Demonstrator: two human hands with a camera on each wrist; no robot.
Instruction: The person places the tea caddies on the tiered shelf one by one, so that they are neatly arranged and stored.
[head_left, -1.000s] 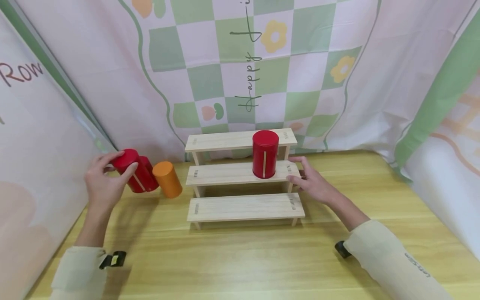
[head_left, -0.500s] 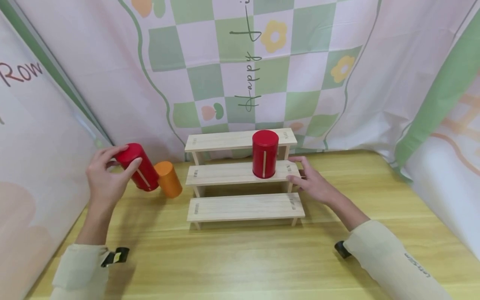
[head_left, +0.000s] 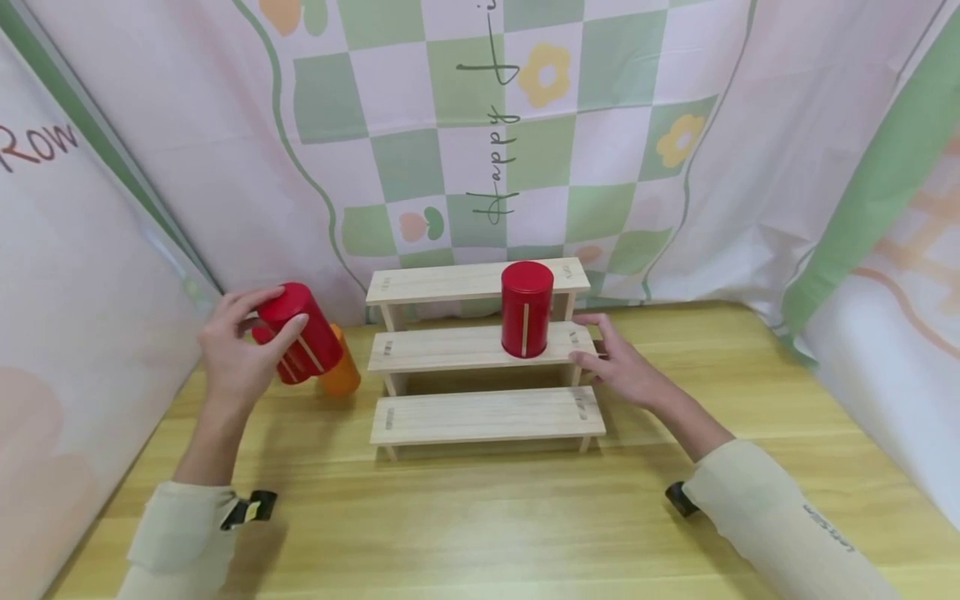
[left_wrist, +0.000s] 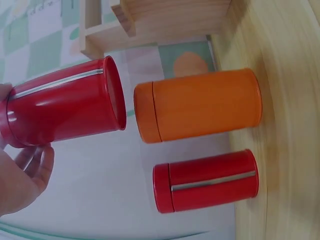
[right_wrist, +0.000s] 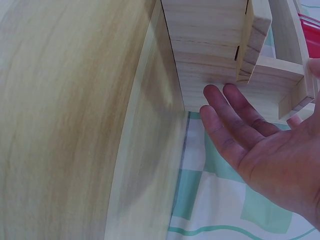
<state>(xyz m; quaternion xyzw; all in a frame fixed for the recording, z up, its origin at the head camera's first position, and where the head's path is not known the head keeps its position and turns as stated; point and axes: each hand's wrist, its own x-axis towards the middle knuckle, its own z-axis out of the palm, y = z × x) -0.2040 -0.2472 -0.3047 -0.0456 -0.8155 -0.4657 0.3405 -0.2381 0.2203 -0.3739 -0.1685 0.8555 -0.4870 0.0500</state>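
Observation:
My left hand (head_left: 236,358) holds a red canister (head_left: 307,337) by its lidded top, thumb on one side and fingers on the other. The canister is tilted and raised above the table. Beneath it stand an orange canister (left_wrist: 205,105) and a second red canister (left_wrist: 210,182), partly hidden behind it in the head view. My right hand (head_left: 626,367) grips the right end of the middle step of a three-step wooden shelf (head_left: 450,346), thumb at the front edge and index finger at the back. Its other fingers extend below the step. Another red canister (head_left: 527,308) stands upright on this step.
The wooden table (head_left: 465,525) extends in front of the shelf and to both sides. A checkered curtain (head_left: 465,108) hangs close behind the shelf. White fabric (head_left: 82,317) hangs along the left edge of the table.
My left hand has lifted the red canister and moved it rightward, over the orange one. The second red canister stays behind on the table. My right hand keeps its hold on the shelf.

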